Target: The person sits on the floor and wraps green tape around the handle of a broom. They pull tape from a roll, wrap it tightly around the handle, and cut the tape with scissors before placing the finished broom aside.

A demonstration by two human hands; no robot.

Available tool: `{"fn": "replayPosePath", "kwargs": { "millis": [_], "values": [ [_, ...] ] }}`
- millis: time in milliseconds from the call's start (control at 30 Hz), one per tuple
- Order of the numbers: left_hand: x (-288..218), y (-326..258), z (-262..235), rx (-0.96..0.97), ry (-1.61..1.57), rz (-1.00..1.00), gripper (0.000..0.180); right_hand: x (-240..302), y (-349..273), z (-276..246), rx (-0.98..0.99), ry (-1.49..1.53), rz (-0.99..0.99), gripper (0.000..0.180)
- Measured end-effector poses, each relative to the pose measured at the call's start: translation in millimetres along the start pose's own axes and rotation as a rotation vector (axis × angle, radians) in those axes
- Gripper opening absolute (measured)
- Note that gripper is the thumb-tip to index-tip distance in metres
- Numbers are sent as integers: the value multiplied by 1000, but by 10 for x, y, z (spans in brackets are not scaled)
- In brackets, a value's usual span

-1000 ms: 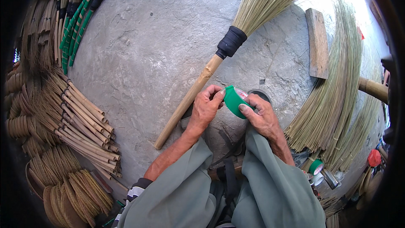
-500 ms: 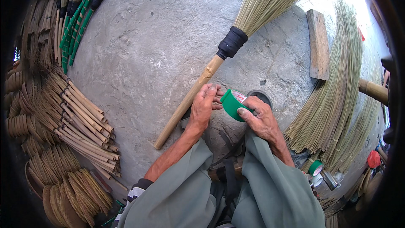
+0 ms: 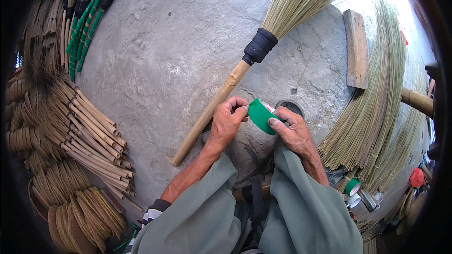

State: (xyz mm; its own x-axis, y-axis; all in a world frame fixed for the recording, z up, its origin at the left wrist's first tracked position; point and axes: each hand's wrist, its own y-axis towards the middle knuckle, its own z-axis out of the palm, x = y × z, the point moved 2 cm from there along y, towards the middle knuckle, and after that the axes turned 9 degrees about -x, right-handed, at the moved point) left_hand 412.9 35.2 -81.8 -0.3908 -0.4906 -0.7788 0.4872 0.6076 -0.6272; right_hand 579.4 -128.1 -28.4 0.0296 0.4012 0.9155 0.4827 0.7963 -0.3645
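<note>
Seemingly pinched green tape (image 3: 262,120) at left with left hand (image 3: 226,122), clasped right side with right hand (image 3: 294,131), needed slow, even peeling.

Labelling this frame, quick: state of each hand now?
Left hand: closed in a pinch at the left edge of the green tape roll; firmness can't be told.
Right hand: closed, holding the green tape roll.

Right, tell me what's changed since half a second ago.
The left hand's fingers, loosely spread then, have closed together at the left edge of the green tape roll, seemingly pinching it. The roll has turned slightly. The right hand still holds it, and the broom lies as it was.
</note>
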Motion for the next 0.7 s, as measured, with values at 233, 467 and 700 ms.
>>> {"fn": "replayPosePath", "kwargs": {
  "millis": [233,467,700],
  "values": [
    [60,3,-7,91,-312,-327,20,-35,-5,-14,38,64,86,43],
    [45,13,-13,127,-363,-319,21,-43,-7,-5,32,41,100,43],
    [121,37,49,79,-295,-281,20,-58,8,40,25,-3,12,38]
  ]
}}
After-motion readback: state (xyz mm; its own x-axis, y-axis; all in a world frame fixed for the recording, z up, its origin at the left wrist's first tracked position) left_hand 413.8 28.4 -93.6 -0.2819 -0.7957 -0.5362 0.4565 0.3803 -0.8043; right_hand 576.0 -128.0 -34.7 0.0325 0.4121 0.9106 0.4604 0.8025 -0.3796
